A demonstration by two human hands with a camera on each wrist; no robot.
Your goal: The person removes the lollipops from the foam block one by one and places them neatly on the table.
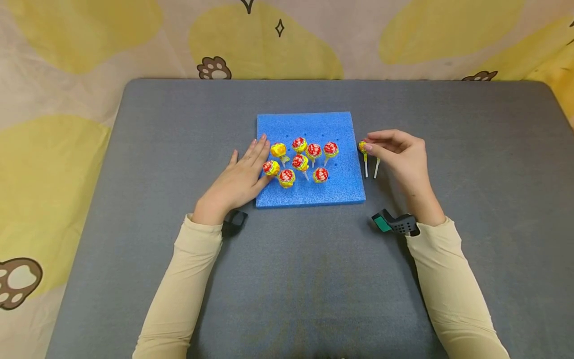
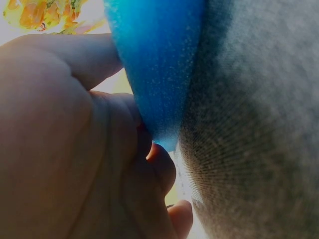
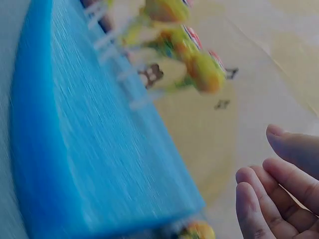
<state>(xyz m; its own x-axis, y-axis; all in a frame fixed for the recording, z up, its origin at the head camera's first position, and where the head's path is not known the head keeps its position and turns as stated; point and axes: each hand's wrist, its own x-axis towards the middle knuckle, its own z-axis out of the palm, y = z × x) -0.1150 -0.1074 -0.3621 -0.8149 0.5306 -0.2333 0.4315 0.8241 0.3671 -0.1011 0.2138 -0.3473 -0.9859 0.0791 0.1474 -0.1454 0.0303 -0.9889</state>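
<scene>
A blue foam block (image 1: 309, 194) bears several upright lollipops (image 1: 314, 150) with red and yellow wrappers, their sticks pushed into its top. My left hand (image 1: 239, 182) lies along the block's left side, its fingers and thumb touching the edge, as the left wrist view also shows. To the right of the block, a lollipop (image 1: 362, 146) lies on the table with its white stick toward me. Beside it a second white stick (image 1: 376, 168) runs under my right hand (image 1: 401, 157), which hides the upper end. In the right wrist view, thumb and fingers stand apart with nothing between them.
The block sits on a grey table (image 1: 314, 279); small holes dot its top behind the lollipops. A patterned yellow and cream cloth (image 1: 269, 45) hangs behind the table's far edge. Black wrist devices (image 1: 396, 223) are strapped near both cream sleeves.
</scene>
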